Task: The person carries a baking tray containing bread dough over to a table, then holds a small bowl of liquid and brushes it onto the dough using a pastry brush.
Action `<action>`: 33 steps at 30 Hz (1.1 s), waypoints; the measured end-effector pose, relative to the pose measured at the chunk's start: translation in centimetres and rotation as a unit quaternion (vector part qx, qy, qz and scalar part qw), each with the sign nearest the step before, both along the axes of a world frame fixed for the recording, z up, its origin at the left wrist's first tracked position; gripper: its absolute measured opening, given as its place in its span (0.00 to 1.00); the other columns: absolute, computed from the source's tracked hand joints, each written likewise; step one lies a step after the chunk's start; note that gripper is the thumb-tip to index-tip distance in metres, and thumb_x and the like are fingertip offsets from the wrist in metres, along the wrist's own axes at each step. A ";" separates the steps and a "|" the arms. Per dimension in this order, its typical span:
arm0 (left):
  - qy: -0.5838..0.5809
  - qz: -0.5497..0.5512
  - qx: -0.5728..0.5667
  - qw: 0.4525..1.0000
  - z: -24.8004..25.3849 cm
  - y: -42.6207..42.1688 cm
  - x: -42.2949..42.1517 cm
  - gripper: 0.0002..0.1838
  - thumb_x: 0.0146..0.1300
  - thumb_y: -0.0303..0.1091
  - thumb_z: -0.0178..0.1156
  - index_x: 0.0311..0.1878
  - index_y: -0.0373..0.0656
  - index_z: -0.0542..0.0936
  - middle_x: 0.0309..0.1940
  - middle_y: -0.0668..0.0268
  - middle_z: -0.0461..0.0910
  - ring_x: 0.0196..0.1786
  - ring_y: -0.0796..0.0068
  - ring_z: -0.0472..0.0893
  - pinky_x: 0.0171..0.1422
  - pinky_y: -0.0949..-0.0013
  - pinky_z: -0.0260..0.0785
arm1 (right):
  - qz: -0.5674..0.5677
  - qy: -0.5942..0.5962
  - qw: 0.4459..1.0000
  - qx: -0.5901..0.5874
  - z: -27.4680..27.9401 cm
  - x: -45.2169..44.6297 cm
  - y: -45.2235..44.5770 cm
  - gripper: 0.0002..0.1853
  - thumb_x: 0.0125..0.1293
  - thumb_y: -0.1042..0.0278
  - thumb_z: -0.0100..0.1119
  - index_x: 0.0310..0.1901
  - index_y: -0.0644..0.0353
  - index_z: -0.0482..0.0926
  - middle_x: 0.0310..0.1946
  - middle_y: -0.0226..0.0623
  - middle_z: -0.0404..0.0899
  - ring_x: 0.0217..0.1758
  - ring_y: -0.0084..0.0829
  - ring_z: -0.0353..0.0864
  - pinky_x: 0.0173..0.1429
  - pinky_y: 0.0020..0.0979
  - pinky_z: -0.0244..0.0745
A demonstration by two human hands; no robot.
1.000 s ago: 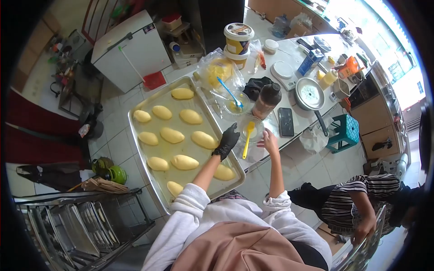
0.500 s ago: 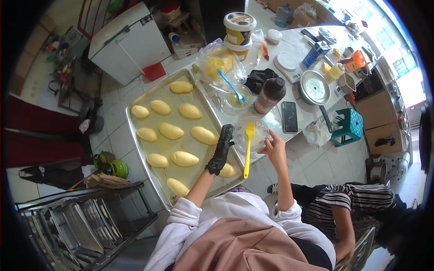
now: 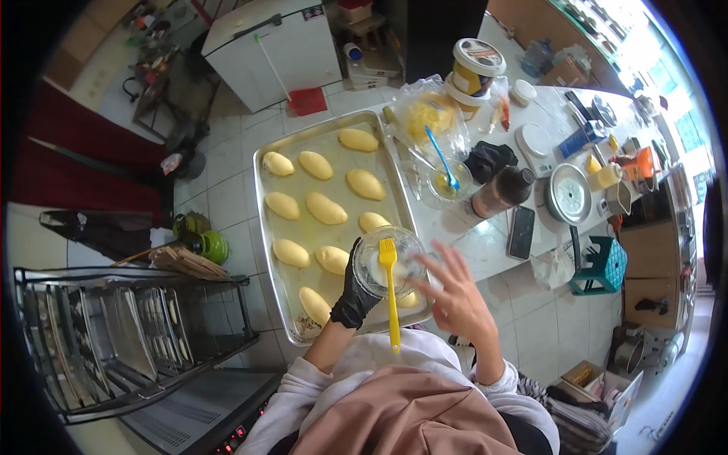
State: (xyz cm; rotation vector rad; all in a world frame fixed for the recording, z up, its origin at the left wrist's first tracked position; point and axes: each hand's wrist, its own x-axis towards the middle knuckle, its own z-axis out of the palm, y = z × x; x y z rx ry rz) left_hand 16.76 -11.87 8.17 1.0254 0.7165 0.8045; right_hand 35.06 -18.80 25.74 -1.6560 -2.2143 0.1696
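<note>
My left hand (image 3: 355, 297), in a black glove, grips a clear bowl (image 3: 367, 267) by its left side. A yellow basting brush (image 3: 391, 297) lies across the bowl, bristles inside and handle pointing toward my body. Just right of the bowl, my bare right hand (image 3: 462, 299) has its fingers spread and holds nothing; it is slightly blurred. Under the bowl and to its left is a large metal tray (image 3: 303, 232) with several oval dough pieces (image 3: 326, 208) in spaced rows. The bowl and my glove cover part of the tray's near right area.
On the white table stand a dark bottle (image 3: 504, 191), a phone (image 3: 521, 232), a small bowl (image 3: 440, 193) with a blue brush (image 3: 441, 157), stacked tubs (image 3: 476, 68) and a metal pan (image 3: 569, 194). A tray rack (image 3: 136, 334) is at left, a green stool (image 3: 599, 265) at right.
The bowl, with the brush in it, has moved left and nearer, over the tray, in my left hand. My right hand has let go and opened. The view has shifted; the person at right is mostly hidden.
</note>
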 end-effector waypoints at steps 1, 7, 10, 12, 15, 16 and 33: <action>-0.064 0.057 -0.091 0.992 0.6 -0.1 -0.1 0.26 0.60 0.42 0.48 0.60 0.42 0.62 0.57 0.58 0.65 0.59 0.63 0.67 0.63 0.59 0.60 | 0.103 0.065 0.992 -0.041 0.0 -0.2 0.0 0.25 0.47 0.77 0.55 0.52 0.51 0.74 0.57 0.37 0.67 0.63 0.44 0.61 0.57 0.45 0.62; -0.306 0.141 -0.357 0.871 7.8 1.0 -0.3 0.25 0.65 0.50 0.43 0.59 0.44 0.62 0.55 0.60 0.67 0.58 0.64 0.68 0.63 0.59 0.61 | 0.238 0.038 0.970 0.036 -1.9 -2.0 0.7 0.15 0.50 0.72 0.56 0.43 0.53 0.78 0.44 0.29 0.73 0.45 0.29 0.75 0.44 0.26 0.69; -0.357 0.121 -0.338 0.862 5.9 2.3 -1.1 0.25 0.67 0.51 0.38 0.60 0.44 0.62 0.56 0.60 0.66 0.59 0.64 0.67 0.65 0.57 0.59 | 0.188 0.237 0.953 0.023 -2.2 -2.1 2.5 0.14 0.49 0.76 0.56 0.40 0.56 0.77 0.41 0.34 0.75 0.42 0.32 0.77 0.42 0.30 0.72; -0.445 0.071 -0.314 0.836 5.2 3.0 -1.2 0.24 0.67 0.49 0.39 0.60 0.44 0.63 0.57 0.60 0.66 0.60 0.64 0.67 0.65 0.57 0.59 | 0.193 0.267 0.944 0.034 -2.7 -2.1 4.5 0.09 0.52 0.77 0.54 0.37 0.60 0.73 0.39 0.38 0.75 0.39 0.36 0.78 0.41 0.30 0.75; -0.210 0.125 -0.097 0.965 5.6 4.7 -1.1 0.23 0.67 0.48 0.39 0.60 0.45 0.63 0.58 0.60 0.66 0.59 0.63 0.67 0.64 0.55 0.59 | 0.104 0.344 0.932 0.050 -3.3 -1.9 7.7 0.04 0.59 0.76 0.52 0.36 0.64 0.72 0.36 0.39 0.76 0.38 0.32 0.78 0.42 0.29 0.74; -0.218 0.143 -0.115 0.959 5.4 5.4 -1.1 0.24 0.67 0.48 0.38 0.60 0.45 0.63 0.58 0.60 0.66 0.59 0.62 0.67 0.64 0.54 0.60 | 0.058 0.444 0.894 0.016 -3.8 -1.8 9.1 0.04 0.62 0.74 0.51 0.36 0.65 0.71 0.34 0.38 0.76 0.36 0.29 0.78 0.42 0.28 0.73; -0.343 0.283 -0.159 0.881 -2.2 10.5 -5.8 0.23 0.60 0.43 0.52 0.57 0.48 0.63 0.53 0.63 0.67 0.57 0.64 0.67 0.61 0.55 0.62 | 0.005 0.440 0.890 0.124 -15.9 -3.1 32.7 0.10 0.67 0.67 0.45 0.34 0.66 0.72 0.26 0.38 0.77 0.29 0.27 0.77 0.36 0.27 0.71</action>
